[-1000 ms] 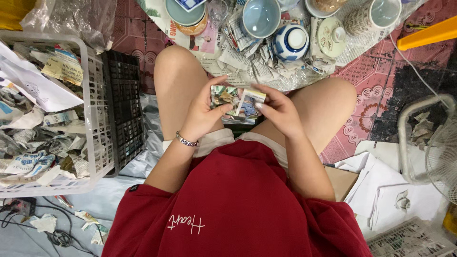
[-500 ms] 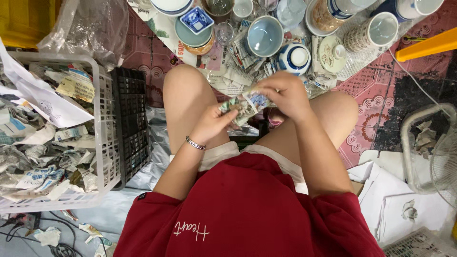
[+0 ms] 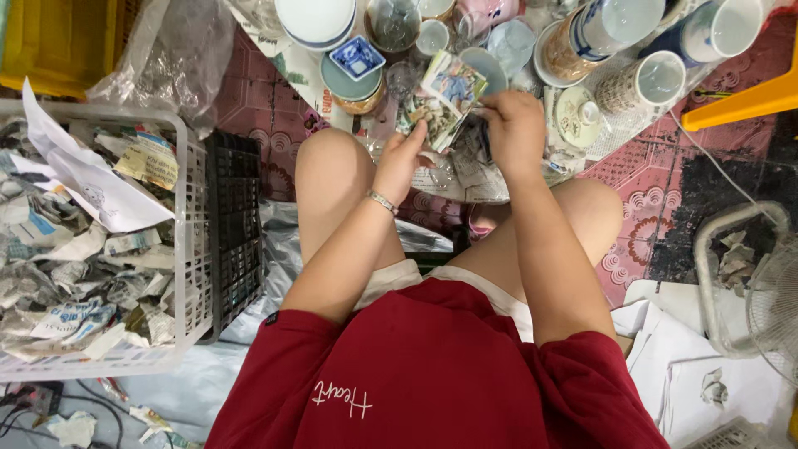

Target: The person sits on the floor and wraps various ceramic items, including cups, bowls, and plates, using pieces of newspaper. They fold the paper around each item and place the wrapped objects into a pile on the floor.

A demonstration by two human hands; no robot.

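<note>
The left hand (image 3: 401, 158) is half curled, fingertips pinching the crumpled, colour-printed newspaper wrapping (image 3: 445, 96) above the knees. The right hand (image 3: 515, 133) is closed round the same bundle's far side, near glossy blue-and-white ceramic cups (image 3: 657, 79).

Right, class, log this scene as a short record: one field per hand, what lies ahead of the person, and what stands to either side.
left hand: holding the lower edge of a printed paper wrapping
right hand: gripping the same wrapping from the right
ahead: ceramic cups, bowls and a small square blue-patterned dish on newspaper
person's left: white plastic basket of crumpled paper scraps
person's right: white fan, partly in view
seated: bare knees, red shirt
</note>
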